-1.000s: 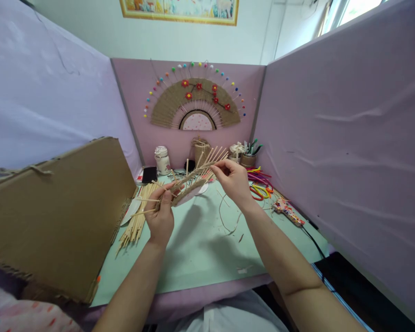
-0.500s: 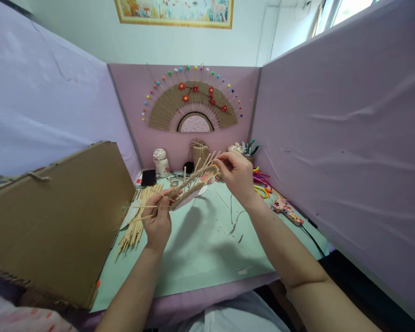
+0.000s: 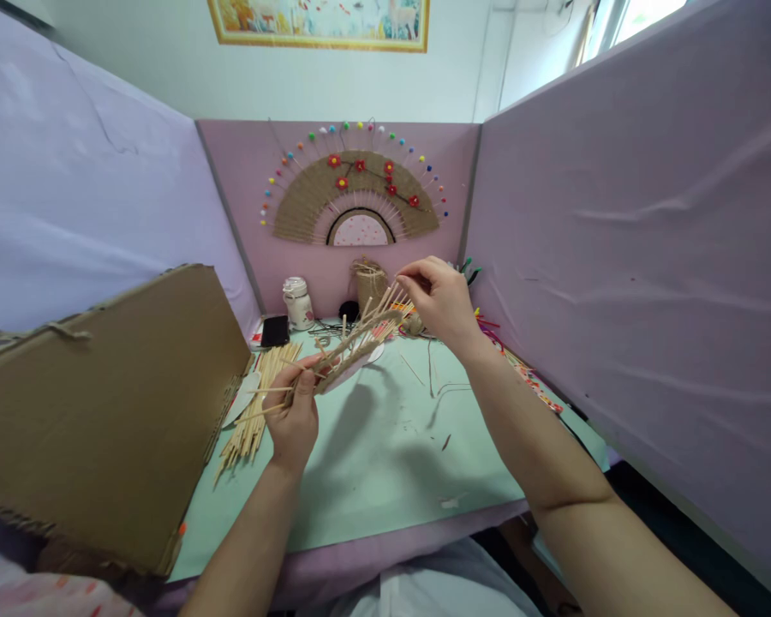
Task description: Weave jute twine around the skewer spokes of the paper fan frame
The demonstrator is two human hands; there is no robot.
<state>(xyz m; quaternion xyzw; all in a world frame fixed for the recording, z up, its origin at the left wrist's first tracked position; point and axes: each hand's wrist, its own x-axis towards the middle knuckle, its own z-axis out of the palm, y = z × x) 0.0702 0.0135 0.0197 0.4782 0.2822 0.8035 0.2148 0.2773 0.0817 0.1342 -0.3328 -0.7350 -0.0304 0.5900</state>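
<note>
The left hand (image 3: 295,411) is clamped on the near, lower end of a stick-and-twine frame (image 3: 356,357), the thumb laid along the side towards the wearer and the fingers curled behind, so that the frame slants away from the grip, rising to the right above the green desk (image 3: 373,480). A few pale stick ends (image 3: 273,390) jut out to the left past the thumb, while most of the woven band lies beyond the fingers, in the gap between the two hands. The right hand (image 3: 443,300) is at the far, upper end, higher than the left, its thumb and fingertips drawn close together right by the tips of the fanned sticks there; whether they pinch a strand, a stick or nothing, one cannot tell. Below that hand a thin strand (image 3: 431,368) runs down near the desk's surface. A pile of loose sticks (image 3: 250,433) lies just left of the left hand, partly over a white paper piece (image 3: 241,398), with a large cardboard sheet (image 3: 122,411) standing farther left. Behind the frame are a white jar (image 3: 298,302) and a twine-wrapped canister (image 3: 369,278), and above them a brown fan (image 3: 360,182) with red flowers is mounted on the pink back panel (image 3: 231,154)
</note>
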